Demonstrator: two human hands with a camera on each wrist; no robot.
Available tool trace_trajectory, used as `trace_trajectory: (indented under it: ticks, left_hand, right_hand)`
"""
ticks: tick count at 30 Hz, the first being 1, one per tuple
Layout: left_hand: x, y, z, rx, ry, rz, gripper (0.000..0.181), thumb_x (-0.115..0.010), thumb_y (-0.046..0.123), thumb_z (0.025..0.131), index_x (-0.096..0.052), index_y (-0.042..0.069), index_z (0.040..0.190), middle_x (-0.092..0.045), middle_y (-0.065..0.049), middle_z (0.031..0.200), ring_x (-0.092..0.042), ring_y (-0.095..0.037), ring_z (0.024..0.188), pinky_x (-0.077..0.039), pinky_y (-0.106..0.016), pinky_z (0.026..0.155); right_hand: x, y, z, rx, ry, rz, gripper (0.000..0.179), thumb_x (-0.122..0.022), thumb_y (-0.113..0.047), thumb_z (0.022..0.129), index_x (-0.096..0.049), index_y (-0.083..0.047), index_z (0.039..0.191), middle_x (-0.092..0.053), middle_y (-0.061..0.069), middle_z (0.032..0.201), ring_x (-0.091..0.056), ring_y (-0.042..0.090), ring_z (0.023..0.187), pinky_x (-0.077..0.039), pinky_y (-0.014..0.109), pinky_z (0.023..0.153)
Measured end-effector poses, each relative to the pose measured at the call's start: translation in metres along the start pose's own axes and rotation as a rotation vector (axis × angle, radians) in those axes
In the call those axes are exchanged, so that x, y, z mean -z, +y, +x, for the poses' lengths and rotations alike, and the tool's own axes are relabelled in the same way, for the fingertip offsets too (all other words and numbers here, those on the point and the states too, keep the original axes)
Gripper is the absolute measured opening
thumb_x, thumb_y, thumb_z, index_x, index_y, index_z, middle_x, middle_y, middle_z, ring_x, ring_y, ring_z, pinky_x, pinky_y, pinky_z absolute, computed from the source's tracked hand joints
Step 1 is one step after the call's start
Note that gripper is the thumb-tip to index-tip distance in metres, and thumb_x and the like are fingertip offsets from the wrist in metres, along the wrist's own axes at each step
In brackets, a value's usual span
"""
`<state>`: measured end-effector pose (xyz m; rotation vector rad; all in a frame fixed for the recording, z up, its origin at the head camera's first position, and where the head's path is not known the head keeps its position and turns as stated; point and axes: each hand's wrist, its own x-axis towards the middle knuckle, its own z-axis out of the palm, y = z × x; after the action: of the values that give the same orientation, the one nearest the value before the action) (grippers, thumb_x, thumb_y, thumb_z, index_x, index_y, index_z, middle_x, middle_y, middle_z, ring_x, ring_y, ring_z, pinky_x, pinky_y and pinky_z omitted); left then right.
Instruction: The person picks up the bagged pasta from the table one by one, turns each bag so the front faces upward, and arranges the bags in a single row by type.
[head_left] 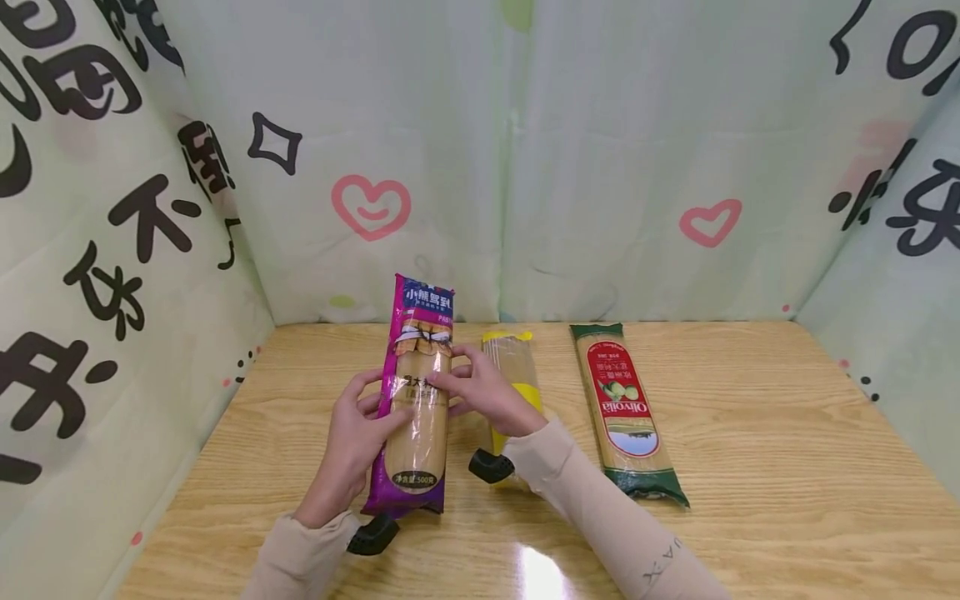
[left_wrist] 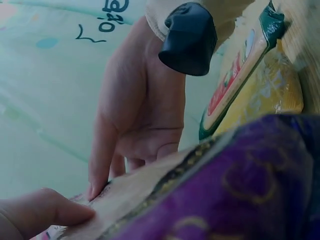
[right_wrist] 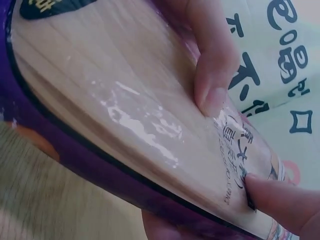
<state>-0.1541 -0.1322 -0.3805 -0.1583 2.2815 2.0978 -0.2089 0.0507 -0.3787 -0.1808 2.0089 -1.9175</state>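
Observation:
Both hands hold a purple pasta packet (head_left: 420, 417) with a clear window showing pale noodles, its top tilted up off the table. My left hand (head_left: 356, 437) grips its left edge, thumb across the front and fingers behind. On the right edge, my right hand (head_left: 495, 387) pinches it with the thumb on the window and fingers around the back. In the right wrist view both thumbs press the packet's window (right_wrist: 125, 110). Behind the right forearm lies a yellow-ended noodle packet (head_left: 517, 362), partly covered by that hand and sleeve.
A green-ended pasta packet (head_left: 626, 408) with a red label lies on the wooden table (head_left: 772, 433) at the right. Printed curtains (head_left: 600, 167) rise behind the table and along both sides. Black wrist devices (head_left: 373, 535) sit at both cuffs.

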Motion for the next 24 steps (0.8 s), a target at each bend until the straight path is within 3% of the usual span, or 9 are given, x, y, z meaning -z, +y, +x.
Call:
trace_trajectory:
  ticks: [7, 14, 24]
  left_hand:
    - [0.0, -0.005, 0.005, 0.034, -0.003, -0.016, 0.058, -0.078, 0.014, 0.086, -0.049, 0.015, 0.136, -0.066, -0.023, 0.118, -0.071, -0.022, 0.083, -0.06, -0.038, 0.07]
    - [0.002, -0.009, 0.007, 0.039, 0.013, 0.059, 0.063, -0.081, 0.027, 0.084, -0.052, 0.013, 0.139, -0.06, -0.018, 0.121, -0.067, -0.018, 0.085, -0.059, -0.033, 0.072]
    - [0.003, -0.012, 0.01, 0.056, 0.024, 0.094, 0.069, -0.083, 0.03, 0.081, -0.052, 0.01, 0.14, -0.062, -0.02, 0.122, -0.065, -0.02, 0.092, -0.058, -0.032, 0.076]
  right_hand:
    - [0.0, -0.003, -0.002, 0.004, 0.038, -0.044, 0.057, -0.07, -0.023, 0.093, -0.039, -0.006, 0.138, -0.066, 0.022, 0.111, -0.07, 0.024, 0.082, -0.061, 0.04, 0.071]
    - [0.001, -0.004, -0.001, 0.026, 0.073, -0.043, 0.054, -0.073, -0.021, 0.091, -0.043, -0.005, 0.134, -0.069, 0.021, 0.106, -0.071, 0.023, 0.077, -0.061, 0.04, 0.065]
    - [0.002, -0.004, -0.001, 0.011, 0.076, -0.043, 0.054, -0.074, -0.019, 0.09, -0.044, -0.004, 0.134, -0.069, 0.021, 0.104, -0.071, 0.023, 0.076, -0.061, 0.04, 0.065]
